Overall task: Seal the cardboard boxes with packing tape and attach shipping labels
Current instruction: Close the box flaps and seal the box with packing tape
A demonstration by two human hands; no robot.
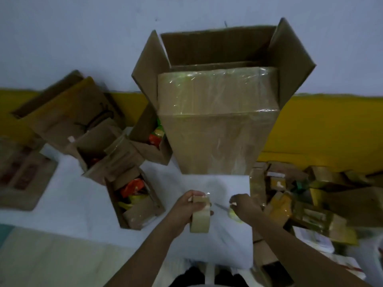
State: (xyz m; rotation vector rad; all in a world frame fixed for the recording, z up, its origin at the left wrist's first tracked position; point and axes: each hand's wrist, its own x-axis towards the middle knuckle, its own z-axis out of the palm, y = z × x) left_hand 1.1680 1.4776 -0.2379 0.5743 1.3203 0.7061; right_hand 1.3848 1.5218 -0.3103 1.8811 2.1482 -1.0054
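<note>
- Left hand (189,204) grips the tape roll (200,216) upright over the white table (83,204).
- Right hand (245,206) pinches a yellow-handled cutter (233,213) beside the roll.
- Tall open box (217,112) stands just beyond; no writing legible.

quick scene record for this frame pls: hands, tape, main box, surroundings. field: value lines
left hand: grips tape roll
right hand: fingers curled round a small yellowish item, blurred; a thin blade-like tip points toward the roll
tape roll: tan, held on edge above the white surface
large box: upright ahead, top flaps open, front wrapped in clear film
small open boxes: left, coloured packets inside
parcel pile: right, cluttered
</note>
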